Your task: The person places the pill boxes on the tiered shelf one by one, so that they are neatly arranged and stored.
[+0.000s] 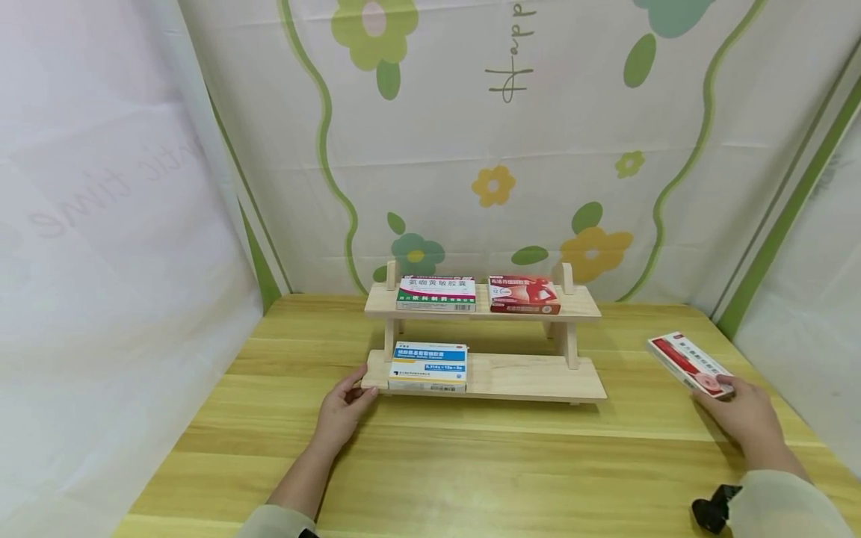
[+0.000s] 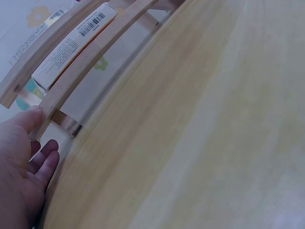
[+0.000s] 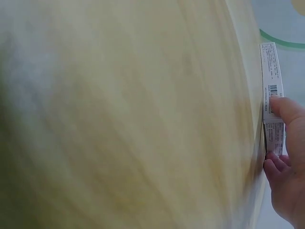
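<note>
A two-tier wooden display rack [image 1: 538, 377] stands on the table in the head view. My left hand [image 1: 341, 411] grips the left end of its lower shelf; in the left wrist view the thumb lies against the shelf's end and the other fingers are below it. On that shelf sits a blue, white and yellow medicine box [image 1: 428, 366]. The upper shelf carries a white and green medicine box [image 1: 436, 294] and a red medicine box [image 1: 523, 294]. Right of the rack, my right hand [image 1: 747, 418] holds a red and white medicine box [image 1: 689, 364] by its near right end, thumb on the barcode side [image 3: 272, 88].
The wooden table [image 1: 484, 463] spreads in front of the rack and to both sides. Behind hangs a white curtain [image 1: 430, 142] printed with flowers, and further white fabric [image 1: 101, 261] closes off the left side. A black strap piece [image 1: 714, 509] is at the right sleeve.
</note>
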Demonstrator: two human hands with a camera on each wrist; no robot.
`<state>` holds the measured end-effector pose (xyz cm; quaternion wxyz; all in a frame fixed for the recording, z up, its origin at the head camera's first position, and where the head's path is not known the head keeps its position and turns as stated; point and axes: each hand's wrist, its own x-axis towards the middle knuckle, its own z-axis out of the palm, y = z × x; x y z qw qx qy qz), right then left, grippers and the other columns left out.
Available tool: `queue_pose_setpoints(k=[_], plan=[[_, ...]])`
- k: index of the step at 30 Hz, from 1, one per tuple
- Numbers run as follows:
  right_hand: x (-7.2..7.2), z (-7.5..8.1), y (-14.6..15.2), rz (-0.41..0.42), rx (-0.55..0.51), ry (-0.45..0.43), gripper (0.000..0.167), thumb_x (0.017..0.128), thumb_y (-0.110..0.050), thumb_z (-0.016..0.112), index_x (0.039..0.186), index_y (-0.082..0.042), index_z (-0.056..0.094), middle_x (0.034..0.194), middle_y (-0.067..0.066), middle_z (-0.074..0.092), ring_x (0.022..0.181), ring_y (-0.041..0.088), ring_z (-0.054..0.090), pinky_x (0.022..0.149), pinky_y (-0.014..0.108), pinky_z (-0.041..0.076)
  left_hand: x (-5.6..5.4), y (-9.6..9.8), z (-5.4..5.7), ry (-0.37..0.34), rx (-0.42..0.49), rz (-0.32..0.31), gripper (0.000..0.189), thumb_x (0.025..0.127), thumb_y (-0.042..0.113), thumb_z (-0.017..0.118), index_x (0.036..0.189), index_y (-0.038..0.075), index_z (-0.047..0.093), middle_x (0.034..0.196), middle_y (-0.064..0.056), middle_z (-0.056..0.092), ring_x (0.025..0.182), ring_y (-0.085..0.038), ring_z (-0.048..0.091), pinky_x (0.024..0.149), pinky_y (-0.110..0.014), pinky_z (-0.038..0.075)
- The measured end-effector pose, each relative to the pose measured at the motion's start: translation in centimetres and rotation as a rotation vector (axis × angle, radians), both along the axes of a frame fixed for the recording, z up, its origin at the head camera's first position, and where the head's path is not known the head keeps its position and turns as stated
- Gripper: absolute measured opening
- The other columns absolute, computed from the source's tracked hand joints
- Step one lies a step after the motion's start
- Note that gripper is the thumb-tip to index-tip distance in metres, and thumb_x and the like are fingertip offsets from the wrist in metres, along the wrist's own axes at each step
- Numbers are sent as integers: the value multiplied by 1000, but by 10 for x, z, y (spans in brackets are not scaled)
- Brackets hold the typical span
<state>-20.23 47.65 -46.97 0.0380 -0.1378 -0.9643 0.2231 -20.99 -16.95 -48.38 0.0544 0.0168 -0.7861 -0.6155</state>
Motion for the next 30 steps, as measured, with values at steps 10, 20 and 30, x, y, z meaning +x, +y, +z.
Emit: queue_pose_setpoints(k=[10, 20, 30], plan=[[3, 2, -8, -89, -71, -8, 92, 93, -62, 50, 145, 11, 28, 139, 51, 19, 125, 65, 19, 98, 73, 27, 1, 1, 2, -19, 30, -9, 56, 92, 16, 69, 144, 7, 49, 150, -16, 45, 111, -22, 56, 80, -10, 48], [7, 15, -18, -167, -172, 23, 92, 93, -64, 48, 151, 4, 26, 146, 47, 13, 133, 63, 13, 100, 71, 25, 0, 0, 2, -18, 16, -11, 56, 93, 17, 69, 144, 6, 48, 150, -16, 45, 112, -23, 56, 80, -10, 47], [8, 54, -40, -59, -195, 195, 80, 95, -50, 56, 149, 4, 32, 149, 43, 18, 127, 59, 26, 91, 68, 33, 0, -1, 2, -19, 16, -21, 55, 93, 17, 68, 144, 7, 48, 149, -16, 46, 115, -25, 57, 81, -10, 48]])
